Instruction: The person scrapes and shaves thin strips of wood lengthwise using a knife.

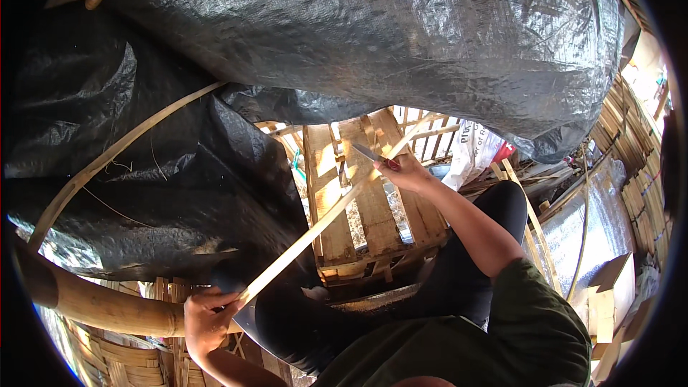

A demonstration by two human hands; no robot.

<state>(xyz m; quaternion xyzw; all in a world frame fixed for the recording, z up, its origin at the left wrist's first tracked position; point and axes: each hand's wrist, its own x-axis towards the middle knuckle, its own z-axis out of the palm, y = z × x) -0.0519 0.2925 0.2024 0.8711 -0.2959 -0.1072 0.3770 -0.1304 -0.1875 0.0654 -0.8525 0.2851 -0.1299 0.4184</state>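
Note:
A long, pale bamboo strip (301,245) slants across my lap from lower left to upper right. Its near end is pinched in my left hand (209,320), beside my knee. My right hand (405,173) is closed round the reddish handle of a knife (368,152), whose blade points up and to the left. The blade lies close to the strip's far part; whether it touches the wood I cannot tell. Beneath the strip stands a slatted wooden crate (376,215), in front of my bent legs.
Black plastic sheeting (358,29) hangs over the far side and the left. A curved bamboo stick (122,145) rests against it. At the left runs a thick bamboo pole (115,311). To the right are a white printed sack (473,152), a silvery sheet (582,222) and woven bamboo walling (640,165).

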